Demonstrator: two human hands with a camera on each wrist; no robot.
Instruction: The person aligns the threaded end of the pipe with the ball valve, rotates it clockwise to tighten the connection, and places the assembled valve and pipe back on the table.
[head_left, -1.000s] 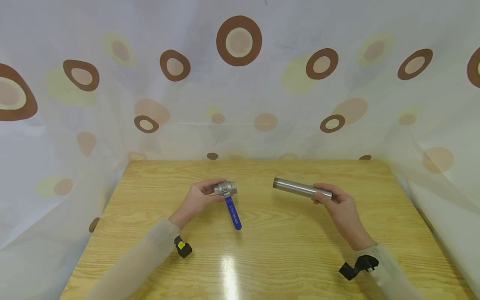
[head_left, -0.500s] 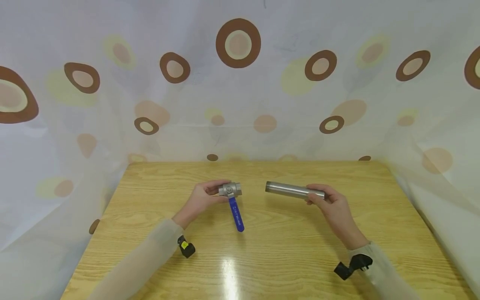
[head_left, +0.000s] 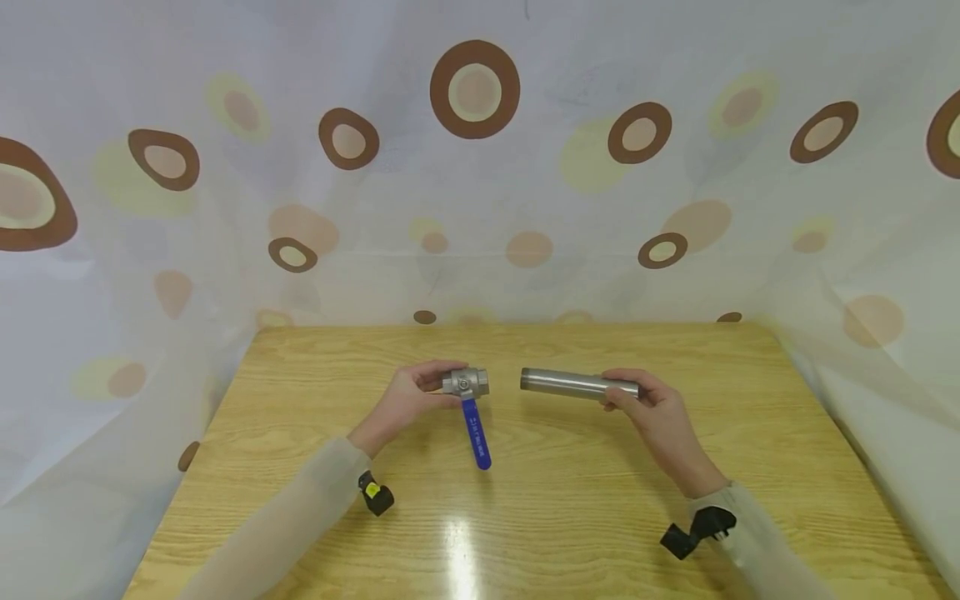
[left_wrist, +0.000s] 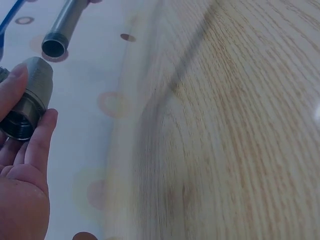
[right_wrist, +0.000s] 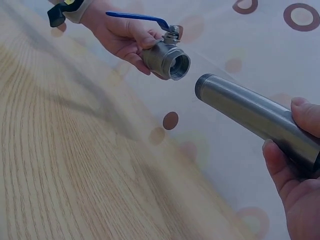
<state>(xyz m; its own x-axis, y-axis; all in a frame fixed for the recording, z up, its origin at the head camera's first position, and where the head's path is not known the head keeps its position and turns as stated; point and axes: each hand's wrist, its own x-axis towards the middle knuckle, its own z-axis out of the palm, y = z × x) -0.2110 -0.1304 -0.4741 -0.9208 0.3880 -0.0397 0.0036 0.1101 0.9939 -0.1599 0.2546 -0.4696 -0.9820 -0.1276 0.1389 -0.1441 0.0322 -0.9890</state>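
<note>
My left hand [head_left: 405,400] grips a silver ball valve [head_left: 466,382] by its left end, and the valve's blue lever [head_left: 477,435] points down toward the table's front. In the right wrist view the threaded bore of the valve [right_wrist: 165,59] faces the pipe. A steel pipe [head_left: 562,382] is held near its right end by my right hand [head_left: 660,417], thumb in front and fingers behind. The threaded left end of the pipe [right_wrist: 250,107] points at the valve, with a small gap between them. Both parts are held above the table.
A wood-grain table [head_left: 570,533] lies under both hands. Behind it and at both sides hangs a pale sheet [head_left: 390,192] with brown and yellow round patterns. Each wrist carries a small black camera, one on the left [head_left: 377,495], one on the right [head_left: 697,532].
The right hand has moved left with the pipe, which is now closer to level. The left hand has brought the valve slightly right. The gap between the two parts has narrowed.
</note>
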